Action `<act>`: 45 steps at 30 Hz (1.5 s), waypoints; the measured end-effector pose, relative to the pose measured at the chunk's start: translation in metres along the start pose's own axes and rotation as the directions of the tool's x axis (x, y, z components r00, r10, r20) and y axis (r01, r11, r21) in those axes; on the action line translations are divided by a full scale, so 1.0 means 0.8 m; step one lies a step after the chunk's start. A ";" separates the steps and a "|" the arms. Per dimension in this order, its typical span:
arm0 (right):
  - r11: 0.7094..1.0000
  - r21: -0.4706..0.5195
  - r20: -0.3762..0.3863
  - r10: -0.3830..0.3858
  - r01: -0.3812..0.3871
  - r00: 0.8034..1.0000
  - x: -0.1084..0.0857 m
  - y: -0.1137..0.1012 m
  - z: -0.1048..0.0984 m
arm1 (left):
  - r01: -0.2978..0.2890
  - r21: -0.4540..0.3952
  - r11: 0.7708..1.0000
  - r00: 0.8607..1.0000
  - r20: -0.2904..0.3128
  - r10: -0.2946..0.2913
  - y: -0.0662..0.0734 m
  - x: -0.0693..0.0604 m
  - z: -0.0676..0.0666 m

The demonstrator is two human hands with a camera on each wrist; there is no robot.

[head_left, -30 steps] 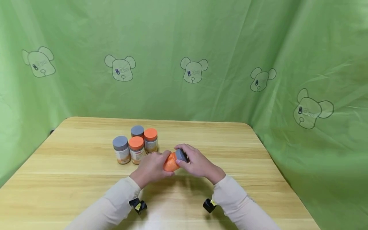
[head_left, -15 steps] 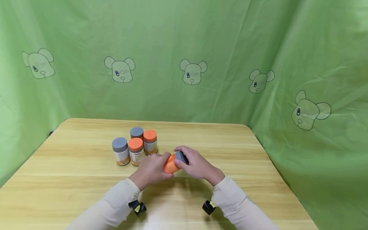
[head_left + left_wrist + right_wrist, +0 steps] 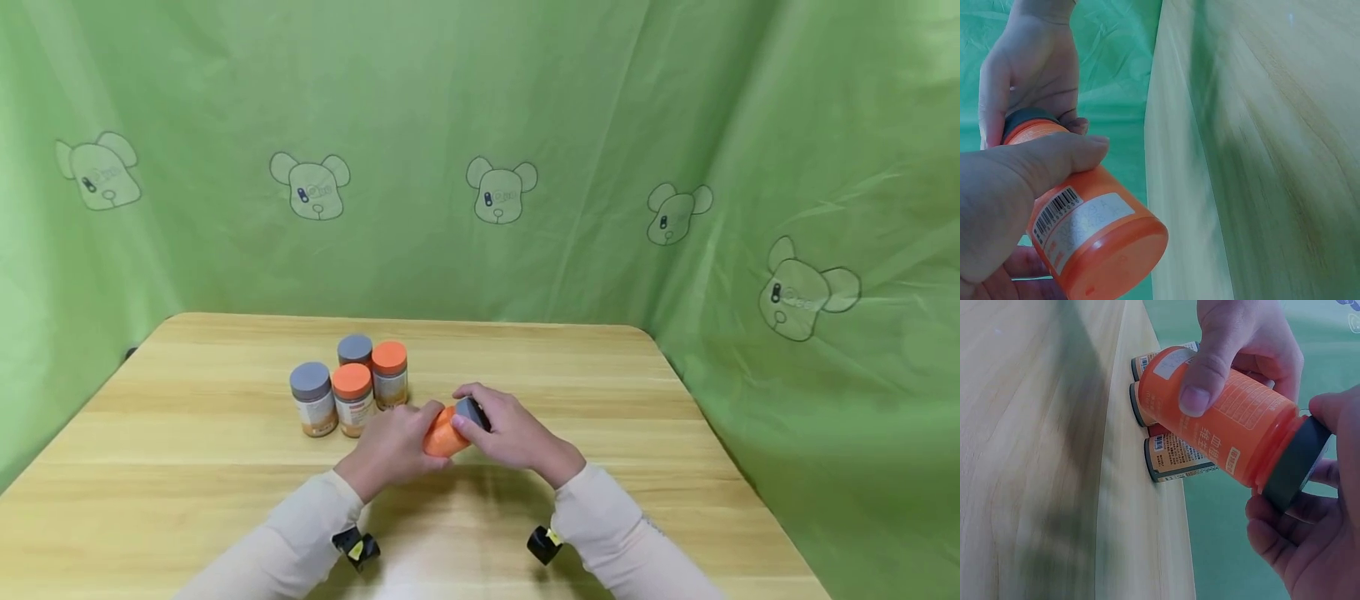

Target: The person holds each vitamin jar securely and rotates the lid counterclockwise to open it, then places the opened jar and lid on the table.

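An orange jar (image 3: 444, 435) with a grey lid (image 3: 1297, 464) is tilted above the table, lid end to the right. My left hand (image 3: 393, 443) grips its body, thumb across the side in both wrist views. My right hand (image 3: 519, 430) holds the lid by its rim, with thumb and fingers on opposite sides. The lid sits at the jar's mouth, and a band of orange neck shows beside it in the right wrist view. A barcode label (image 3: 1060, 212) is visible near the base in the left wrist view.
Left of the hands several jars stand upright in a close group: a grey-lidded jar (image 3: 313, 400) at the left, an orange-lidded jar (image 3: 353, 402) beside it, others behind. The wooden table (image 3: 615, 517) ends at a green curtain (image 3: 405, 242).
The head view has tilted slightly, so everything sits a little lower. Both hands keep their places on the jar and lid; the right thumb has shifted slightly left.
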State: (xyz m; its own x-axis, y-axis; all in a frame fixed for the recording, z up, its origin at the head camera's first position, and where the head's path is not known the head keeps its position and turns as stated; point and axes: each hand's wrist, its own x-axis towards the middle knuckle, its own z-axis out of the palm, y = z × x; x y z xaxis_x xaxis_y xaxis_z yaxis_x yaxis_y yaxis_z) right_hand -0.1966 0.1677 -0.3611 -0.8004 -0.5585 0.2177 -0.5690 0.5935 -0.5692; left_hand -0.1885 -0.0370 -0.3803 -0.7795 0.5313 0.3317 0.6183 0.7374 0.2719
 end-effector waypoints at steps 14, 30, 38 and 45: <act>0.998 -0.043 -0.016 -0.055 0.055 0.998 0.000 -0.001 0.003 | -0.003 -0.001 1.000 1.000 0.022 0.003 -0.002 0.000 0.000; 0.999 -0.034 -0.011 -0.022 0.021 1.000 0.004 -0.002 -0.007 | 0.003 -0.015 1.000 1.000 0.012 -0.003 -0.002 0.005 -0.004; 0.999 -0.045 -0.052 -0.012 0.009 0.999 0.007 0.003 -0.005 | 0.008 -0.030 1.000 1.000 0.010 -0.008 -0.001 0.007 -0.004; 0.999 0.002 -0.042 -0.054 0.054 0.998 0.004 0.004 -0.006 | 0.016 -0.021 1.000 1.000 0.021 -0.016 -0.003 0.009 -0.001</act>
State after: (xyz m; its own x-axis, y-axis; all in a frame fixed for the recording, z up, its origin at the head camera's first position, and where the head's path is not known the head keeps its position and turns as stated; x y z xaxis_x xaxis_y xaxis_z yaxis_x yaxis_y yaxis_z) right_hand -0.2021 0.1705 -0.3581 -0.7756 -0.5651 0.2813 -0.6112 0.5612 -0.5580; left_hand -0.1955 -0.0357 -0.3780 -0.7910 0.5286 0.3080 0.6077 0.7370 0.2959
